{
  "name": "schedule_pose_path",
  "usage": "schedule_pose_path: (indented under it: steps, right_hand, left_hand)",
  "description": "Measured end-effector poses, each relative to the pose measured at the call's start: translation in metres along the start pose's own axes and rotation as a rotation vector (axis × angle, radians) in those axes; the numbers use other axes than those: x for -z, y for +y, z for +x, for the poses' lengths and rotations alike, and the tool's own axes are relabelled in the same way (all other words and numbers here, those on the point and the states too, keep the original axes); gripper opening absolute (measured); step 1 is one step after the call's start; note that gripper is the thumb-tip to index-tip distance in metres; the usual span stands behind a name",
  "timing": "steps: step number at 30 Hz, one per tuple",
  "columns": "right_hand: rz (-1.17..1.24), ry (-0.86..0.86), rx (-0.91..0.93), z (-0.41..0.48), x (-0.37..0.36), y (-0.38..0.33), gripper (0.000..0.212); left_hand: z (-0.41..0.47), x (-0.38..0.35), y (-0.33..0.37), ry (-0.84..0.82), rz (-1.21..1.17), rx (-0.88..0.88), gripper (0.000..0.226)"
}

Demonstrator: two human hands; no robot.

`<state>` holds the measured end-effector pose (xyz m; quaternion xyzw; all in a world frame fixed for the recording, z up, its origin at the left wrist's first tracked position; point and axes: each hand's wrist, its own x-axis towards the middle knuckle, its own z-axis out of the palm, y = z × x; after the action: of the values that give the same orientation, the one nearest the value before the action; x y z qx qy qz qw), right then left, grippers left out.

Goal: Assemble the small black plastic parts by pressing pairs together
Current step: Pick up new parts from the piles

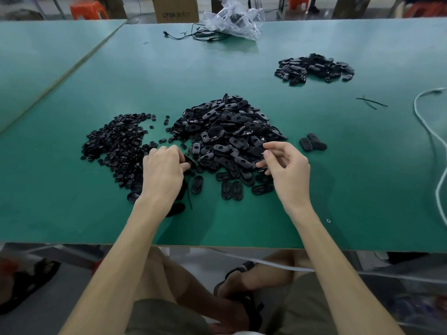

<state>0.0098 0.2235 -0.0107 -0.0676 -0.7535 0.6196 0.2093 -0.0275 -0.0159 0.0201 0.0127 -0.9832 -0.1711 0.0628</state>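
while the left hand (164, 170) pinches one oval shell (190, 162) between thumb and curled fingers, the heap of small inserts (116, 146) lies at its nine o'clock, close enough that a careless sweep could scatter them. the main pile of shells (227, 126) sits at twelve o'clock of both hands; picking from its near edge may bring pieces sliding. at the pile's five o'clock the right hand (285, 168) curls its fingers over the edge; whether it holds a piece i cannot tell. pressing a misaligned pair would likely jam it.
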Motion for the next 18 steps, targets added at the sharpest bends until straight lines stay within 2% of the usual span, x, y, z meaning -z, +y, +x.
schedule_pose_path:
  steps: [6,10,12,15,18]
  right_hand:
    - [0.034,0.005,-0.022,0.000,0.001,0.000,0.014]
    - [0.097,0.015,-0.031,0.001,0.001,0.000,0.016]
    - [0.115,0.003,-0.036,0.001,0.000,0.000,0.017]
    - [0.131,-0.021,-0.048,0.002,0.000,0.001,0.017]
    - [0.144,-0.035,-0.047,0.002,-0.001,0.001,0.017]
  left_hand:
    - [0.003,-0.002,0.000,-0.010,-0.036,0.040,0.012]
    - [0.000,-0.002,0.005,0.105,-0.079,-0.028,0.010]
    - [-0.002,-0.001,0.013,0.141,-0.264,-0.066,0.011]
    - [-0.005,-0.004,0.035,0.013,-0.696,-0.074,0.012]
    - [-0.009,-0.022,0.057,-0.078,-0.952,-0.140,0.004]
